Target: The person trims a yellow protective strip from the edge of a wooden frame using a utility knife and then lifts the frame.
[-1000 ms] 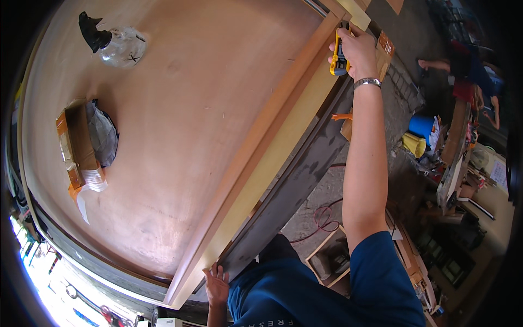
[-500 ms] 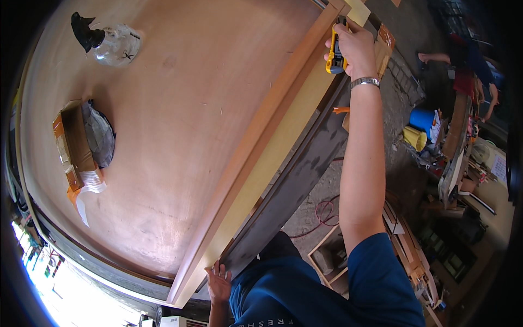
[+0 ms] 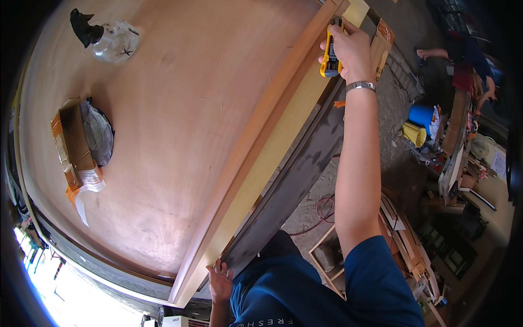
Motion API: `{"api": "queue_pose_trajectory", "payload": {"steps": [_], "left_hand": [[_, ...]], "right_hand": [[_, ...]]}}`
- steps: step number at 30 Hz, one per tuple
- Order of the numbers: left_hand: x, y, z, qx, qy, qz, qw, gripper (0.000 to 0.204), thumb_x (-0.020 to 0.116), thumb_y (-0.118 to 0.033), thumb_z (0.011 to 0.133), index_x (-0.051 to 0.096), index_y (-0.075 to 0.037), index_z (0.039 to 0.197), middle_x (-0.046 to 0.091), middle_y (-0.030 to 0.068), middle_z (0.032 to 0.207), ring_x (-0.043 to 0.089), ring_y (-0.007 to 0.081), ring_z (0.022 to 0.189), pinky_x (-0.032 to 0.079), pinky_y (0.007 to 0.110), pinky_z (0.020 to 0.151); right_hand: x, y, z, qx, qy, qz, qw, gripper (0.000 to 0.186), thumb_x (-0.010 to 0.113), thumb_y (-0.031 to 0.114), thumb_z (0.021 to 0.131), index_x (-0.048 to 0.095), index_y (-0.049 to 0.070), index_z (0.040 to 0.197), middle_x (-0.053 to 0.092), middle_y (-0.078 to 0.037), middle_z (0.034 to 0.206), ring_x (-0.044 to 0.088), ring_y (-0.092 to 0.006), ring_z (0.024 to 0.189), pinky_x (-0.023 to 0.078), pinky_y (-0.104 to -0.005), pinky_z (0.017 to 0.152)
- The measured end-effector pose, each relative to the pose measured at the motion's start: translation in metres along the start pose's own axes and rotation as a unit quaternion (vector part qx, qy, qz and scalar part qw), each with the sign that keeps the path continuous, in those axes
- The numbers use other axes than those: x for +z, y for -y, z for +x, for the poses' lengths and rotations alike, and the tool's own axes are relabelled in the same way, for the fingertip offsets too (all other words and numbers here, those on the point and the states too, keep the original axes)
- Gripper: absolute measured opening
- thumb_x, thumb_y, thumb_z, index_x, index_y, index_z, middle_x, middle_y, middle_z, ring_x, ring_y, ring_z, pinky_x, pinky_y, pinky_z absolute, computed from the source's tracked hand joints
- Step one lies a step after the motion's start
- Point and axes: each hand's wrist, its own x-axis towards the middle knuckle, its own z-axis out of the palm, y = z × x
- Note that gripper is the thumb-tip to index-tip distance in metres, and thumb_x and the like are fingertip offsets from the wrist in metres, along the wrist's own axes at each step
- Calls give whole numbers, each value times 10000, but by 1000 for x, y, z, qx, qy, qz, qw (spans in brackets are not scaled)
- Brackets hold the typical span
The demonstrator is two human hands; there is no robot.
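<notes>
My right hand point(image 3: 353, 50), with a metal-banded watch at the wrist, is stretched far out and wrapped round a long, narrow yellow and black hand tool point(image 3: 331, 52); its exact kind is unclear. The tool is over the far end of a pale wooden strip point(image 3: 261, 177), beside a reddish-brown wooden rail point(image 3: 239, 158). Close to my body, my left hand point(image 3: 220, 280) rests its fingertips at the near end of the pale strip, fingers bent and slightly apart. Strip and rail run side by side along the edge of a large plywood panel point(image 3: 180, 120).
On the panel stand a clear spray bottle point(image 3: 115, 42) with a black head and an open cardboard box point(image 3: 76, 141) beside a roll. A dark grey beam point(image 3: 283, 201) lies alongside the strip. Wood scraps, a blue bucket point(image 3: 420, 115) and another person point(image 3: 474, 60) are at right.
My right hand and the tool have shifted slightly left, over the pale strip, and the forearm has moved with them. My left hand stays about where it was.
</notes>
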Motion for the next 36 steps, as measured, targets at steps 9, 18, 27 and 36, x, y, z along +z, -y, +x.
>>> {"api": "queue_pose_trajectory", "payload": {"steps": [9,18,27,36], "left_hand": [[-1,-2,1,-9,22,-22,999,367,440,-436,1043,565,-197,1292,639,12,1298,647,179,1120,584,432,861],[3,-4,1,-17,30,-28,999,364,428,-433,1046,570,-191,1278,666,19,1254,661,186,1100,593,436,846],[-10,-5,4,-29,13,-21,999,359,431,-427,1048,561,-194,1288,666,31,1259,663,190,1100,593,434,845],[-17,-6,1,-29,50,-37,998,374,423,-414,1053,549,-168,1305,657,42,1278,664,198,1108,601,421,844]], "right_hand": [[3,2,-19,12,-1,3,1000,603,568,152,954,357,-13,1495,637,-130,732,635,-179,576,571,-346,478],[9,1,-36,16,-9,-1,1000,609,560,150,952,350,-10,1501,632,-126,721,616,-174,566,562,-347,479],[15,-1,-54,29,-10,6,999,608,561,144,949,354,2,1503,621,-118,701,612,-167,566,553,-346,469],[19,-6,-73,27,-2,5,1000,604,565,139,944,366,1,1497,612,-108,696,617,-160,574,557,-349,463]]}}
